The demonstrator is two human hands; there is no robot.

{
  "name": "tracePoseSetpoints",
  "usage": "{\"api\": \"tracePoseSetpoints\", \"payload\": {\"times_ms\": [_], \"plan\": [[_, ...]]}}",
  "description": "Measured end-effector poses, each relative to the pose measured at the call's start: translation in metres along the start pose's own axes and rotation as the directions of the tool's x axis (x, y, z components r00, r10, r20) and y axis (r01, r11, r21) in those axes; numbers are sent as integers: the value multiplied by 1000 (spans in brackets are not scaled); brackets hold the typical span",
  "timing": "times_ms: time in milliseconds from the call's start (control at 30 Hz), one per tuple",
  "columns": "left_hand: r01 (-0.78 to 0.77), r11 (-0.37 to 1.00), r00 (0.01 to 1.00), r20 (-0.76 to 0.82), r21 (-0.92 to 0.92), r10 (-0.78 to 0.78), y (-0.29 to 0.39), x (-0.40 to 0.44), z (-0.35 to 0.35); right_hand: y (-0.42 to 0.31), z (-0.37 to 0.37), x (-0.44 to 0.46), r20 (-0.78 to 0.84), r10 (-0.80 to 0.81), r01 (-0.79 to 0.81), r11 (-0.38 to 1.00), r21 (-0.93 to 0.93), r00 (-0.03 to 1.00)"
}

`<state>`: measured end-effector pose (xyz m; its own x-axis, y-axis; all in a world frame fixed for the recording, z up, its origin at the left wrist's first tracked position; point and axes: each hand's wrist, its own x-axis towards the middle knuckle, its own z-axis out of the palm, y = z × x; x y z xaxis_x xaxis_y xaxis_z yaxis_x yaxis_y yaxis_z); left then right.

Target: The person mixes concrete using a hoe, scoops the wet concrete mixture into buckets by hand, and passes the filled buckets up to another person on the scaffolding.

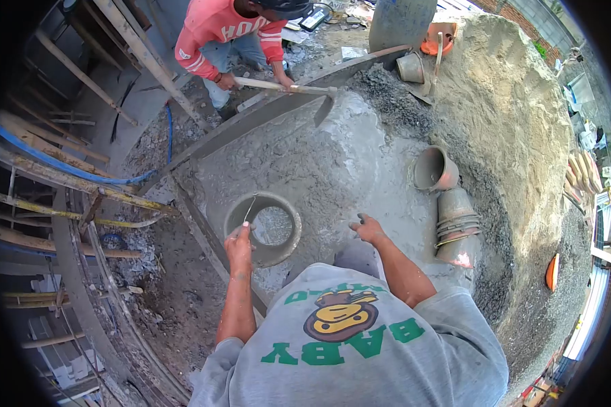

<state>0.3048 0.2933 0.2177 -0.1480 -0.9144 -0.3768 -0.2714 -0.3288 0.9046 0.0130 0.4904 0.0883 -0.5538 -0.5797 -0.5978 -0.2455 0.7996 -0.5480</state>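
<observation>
My left hand (239,245) is closed on the thin wire handle of a grey, mortar-coated bucket (288,237). The bucket's round mouth faces up toward me, and its inside looks pale and wet. It sits over the left part of a bed of wet grey mortar (285,156). My right hand (367,228) is above the mortar in front of my body, fingers apart and holding nothing. To its right, a single bucket (448,173) lies tipped on its side, near a stack of nested buckets (458,220).
Across the mortar, a co-worker in a red sweatshirt (217,30) grips a long-handled hoe (285,87) with its blade in the mix. Boards (204,227) edge the bed. A sand pile (502,102) rises at right; scaffold poles (81,183) stand left. A small bucket (411,68) is at back.
</observation>
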Motion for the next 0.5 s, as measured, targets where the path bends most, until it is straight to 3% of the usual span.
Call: {"api": "tracePoseSetpoints", "payload": {"times_ms": [67, 133, 200, 300, 433, 500], "plan": [[35, 999, 999, -39, -42, -37, -10, -1, -26, 70, 2, -7, -139, 151, -150, 989, 15, 979], [80, 995, 995, -59, -62, -84, -26, -5, -49, 189, 17, -2, -178, 66, -111, 959, -259, 982], [148, 985, 985, -70, -89, -155, -30, -13, -67, 190, -9, -73, -170, 495, -466, 865, 186, 852], [167, 984, 985, -33, -59, -169, -29, -13, -85, 221, -18, -165, -257, 596, -512, 794, 329, 761], [217, 975, 976, -27, -40, -218, -9, 9, -75, 271, 20, -257, -204, 805, -475, 510, 717, 557], [212, 976, 977, 2, -41, -212, -4, 22, -53, 291, 56, -290, -125, 869, -561, 413, 717, 479]]}}
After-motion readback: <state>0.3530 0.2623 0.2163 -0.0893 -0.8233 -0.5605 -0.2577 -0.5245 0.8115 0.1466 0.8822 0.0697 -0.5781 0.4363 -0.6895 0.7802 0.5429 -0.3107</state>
